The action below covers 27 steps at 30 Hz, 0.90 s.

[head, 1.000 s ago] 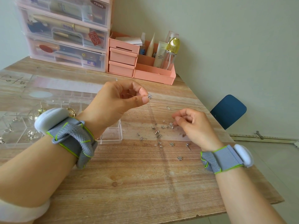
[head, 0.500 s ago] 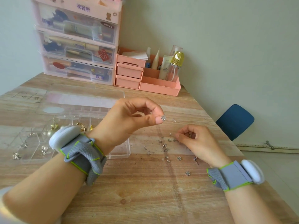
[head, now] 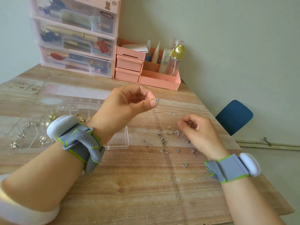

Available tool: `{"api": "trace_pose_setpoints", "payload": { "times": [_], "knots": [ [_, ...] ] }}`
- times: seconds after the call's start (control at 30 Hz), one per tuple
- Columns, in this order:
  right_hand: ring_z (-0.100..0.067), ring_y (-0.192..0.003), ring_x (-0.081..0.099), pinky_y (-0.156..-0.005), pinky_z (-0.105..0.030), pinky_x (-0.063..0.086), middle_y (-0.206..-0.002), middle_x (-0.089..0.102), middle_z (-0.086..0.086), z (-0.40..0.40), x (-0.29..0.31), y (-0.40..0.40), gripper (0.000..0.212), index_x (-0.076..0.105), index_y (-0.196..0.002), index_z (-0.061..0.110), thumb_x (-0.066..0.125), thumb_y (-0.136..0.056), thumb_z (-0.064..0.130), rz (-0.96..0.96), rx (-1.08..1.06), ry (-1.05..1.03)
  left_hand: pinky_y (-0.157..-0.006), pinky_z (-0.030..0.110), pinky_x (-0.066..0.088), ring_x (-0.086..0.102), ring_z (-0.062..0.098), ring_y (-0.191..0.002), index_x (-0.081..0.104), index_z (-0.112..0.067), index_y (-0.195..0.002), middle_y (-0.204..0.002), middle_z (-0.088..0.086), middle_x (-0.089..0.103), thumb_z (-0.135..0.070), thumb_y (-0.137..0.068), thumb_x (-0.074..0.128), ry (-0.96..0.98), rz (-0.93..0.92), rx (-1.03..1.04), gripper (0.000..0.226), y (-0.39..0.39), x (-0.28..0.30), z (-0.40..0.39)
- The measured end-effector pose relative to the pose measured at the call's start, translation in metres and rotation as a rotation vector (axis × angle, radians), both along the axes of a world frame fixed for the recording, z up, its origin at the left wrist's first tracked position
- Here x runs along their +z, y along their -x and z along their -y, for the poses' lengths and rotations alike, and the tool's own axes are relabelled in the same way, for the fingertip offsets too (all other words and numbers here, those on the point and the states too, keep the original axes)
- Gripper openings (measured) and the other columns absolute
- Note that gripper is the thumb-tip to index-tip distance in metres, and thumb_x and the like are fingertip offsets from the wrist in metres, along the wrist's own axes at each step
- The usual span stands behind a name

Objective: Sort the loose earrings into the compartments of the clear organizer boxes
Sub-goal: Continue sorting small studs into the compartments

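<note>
Pinching a small silver flower-shaped stud earring [head: 157, 100] between thumb and forefinger tip, the left hand [head: 128, 104] is raised above the wooden table [head: 138, 184], its other fingers curled into the palm. The stud sits at the very ends of the fingertips, just past the far right corner of the clear organizer box [head: 118, 140].

The right hand [head: 197, 132] hangs low to the right of that box, over the scatter of loose silver studs [head: 165, 140] lying on the tabletop; its fingers are curled inward with thumb and forefinger drawn close together, and whether anything is caught between them cannot be told. More studs lie nearer the person than the main scatter, one flower stud [head: 185, 165] apart from the rest, close to the right wrist band [head: 230, 168].

The organizer box lies open to the left of the scatter, partly hidden by the left wrist and its grey band [head: 81, 143]. Several of its compartments hold pieces already: gold earrings [head: 52, 116] toward the far side, silver ones [head: 14, 145] toward the near left.

Beyond the box, against the wall, stand a pink stacked drawer unit [head: 74, 38] and, to its right, a coral desk organizer [head: 159, 80] with a gold-capped spray bottle [head: 176, 59].
</note>
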State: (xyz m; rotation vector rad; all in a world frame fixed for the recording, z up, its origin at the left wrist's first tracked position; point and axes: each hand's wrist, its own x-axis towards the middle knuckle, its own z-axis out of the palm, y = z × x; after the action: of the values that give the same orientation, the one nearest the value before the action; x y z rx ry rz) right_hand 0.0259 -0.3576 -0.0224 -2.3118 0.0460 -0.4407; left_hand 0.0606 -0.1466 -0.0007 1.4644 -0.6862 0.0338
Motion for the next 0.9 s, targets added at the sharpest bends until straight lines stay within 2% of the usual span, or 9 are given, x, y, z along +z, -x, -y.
{"api": "trace_pose_setpoints", "payload": {
  "times": [0.2, 0.3, 0.47, 0.6, 0.7, 0.8, 0.83, 0.9],
  "knots": [
    [0.001, -0.061, 0.046, -0.066, -0.022, 0.043, -0.066, 0.057, 0.013, -0.004, 0.003, 0.006, 0.012, 0.068, -0.079, 0.023, 0.064, -0.082, 0.012, 0.013, 0.114, 0.030, -0.065, 0.010, 0.042, 0.052, 0.000, -0.066, 0.061, -0.014, -0.078, -0.069, -0.012, 0.058, -0.027, -0.069, 0.064, 0.021, -0.001, 0.041, 0.015, -0.001, 0.000, -0.001],
    [0.003, -0.072, 0.048, -0.073, -0.012, 0.036, -0.073, 0.061, 0.013, -0.009, 0.005, 0.009, 0.010, 0.068, -0.081, 0.023, 0.067, -0.081, 0.013, -0.008, 0.224, 0.140, -0.064, 0.010, 0.042, 0.051, 0.001, -0.067, 0.061, -0.014, -0.077, -0.070, -0.011, 0.057, -0.027, -0.069, 0.064, 0.022, -0.008, 0.050, 0.016, -0.001, 0.000, -0.001],
    [-0.004, -0.084, 0.048, -0.078, -0.009, 0.032, -0.081, 0.064, 0.010, -0.013, 0.006, 0.011, 0.001, 0.068, -0.079, 0.030, 0.068, -0.080, 0.031, -0.038, 0.299, 0.204, -0.064, 0.010, 0.043, 0.051, 0.001, -0.066, 0.060, -0.016, -0.076, -0.068, -0.013, 0.057, -0.028, -0.069, 0.064, 0.017, -0.015, 0.052, 0.014, -0.002, 0.000, -0.001],
    [-0.015, -0.087, 0.053, -0.080, 0.005, 0.019, -0.079, 0.064, 0.009, -0.012, 0.002, 0.008, 0.005, 0.066, -0.078, 0.033, 0.070, -0.079, 0.029, -0.078, 0.275, 0.289, -0.064, 0.010, 0.043, 0.052, -0.001, -0.065, 0.060, -0.016, -0.076, -0.067, -0.013, 0.058, -0.028, -0.069, 0.064, 0.017, -0.010, 0.051, 0.014, -0.002, -0.001, -0.001],
    [-0.009, -0.083, 0.048, -0.079, -0.001, 0.026, -0.079, 0.063, 0.011, -0.012, 0.004, 0.009, 0.007, 0.067, -0.078, 0.031, 0.068, -0.081, 0.025, -0.070, 0.271, 0.265, -0.063, 0.010, 0.043, 0.052, -0.001, -0.065, 0.060, -0.015, -0.076, -0.068, -0.013, 0.057, -0.024, -0.072, 0.064, 0.014, -0.004, 0.050, 0.011, -0.002, -0.001, 0.000],
    [-0.009, -0.086, 0.049, -0.082, -0.016, 0.034, -0.082, 0.065, 0.010, -0.012, 0.006, 0.011, 0.001, 0.068, -0.080, 0.029, 0.069, -0.080, 0.030, -0.074, 0.308, 0.206, -0.063, 0.010, 0.042, 0.052, -0.001, -0.065, 0.060, -0.015, -0.077, -0.069, -0.011, 0.057, -0.016, -0.078, 0.064, 0.010, -0.004, 0.053, 0.004, -0.002, -0.001, -0.001],
    [-0.010, -0.086, 0.050, -0.084, -0.018, 0.034, -0.083, 0.065, 0.008, -0.011, 0.006, 0.013, 0.006, 0.068, -0.080, 0.028, 0.070, -0.077, 0.034, -0.085, 0.326, 0.199, -0.063, 0.010, 0.042, 0.052, -0.001, -0.065, 0.060, -0.014, -0.077, -0.069, -0.011, 0.057, -0.014, -0.079, 0.064, 0.008, 0.000, 0.053, 0.004, -0.002, -0.001, 0.000],
    [-0.012, -0.087, 0.053, -0.089, -0.013, 0.029, -0.083, 0.065, 0.005, -0.011, 0.005, 0.013, 0.011, 0.067, -0.079, 0.029, 0.072, -0.074, 0.038, -0.107, 0.355, 0.235, -0.063, 0.010, 0.042, 0.051, 0.000, -0.065, 0.061, -0.014, -0.077, -0.070, -0.010, 0.057, -0.013, -0.080, 0.064, 0.006, 0.002, 0.056, 0.004, -0.002, -0.001, 0.000]
  ]
}}
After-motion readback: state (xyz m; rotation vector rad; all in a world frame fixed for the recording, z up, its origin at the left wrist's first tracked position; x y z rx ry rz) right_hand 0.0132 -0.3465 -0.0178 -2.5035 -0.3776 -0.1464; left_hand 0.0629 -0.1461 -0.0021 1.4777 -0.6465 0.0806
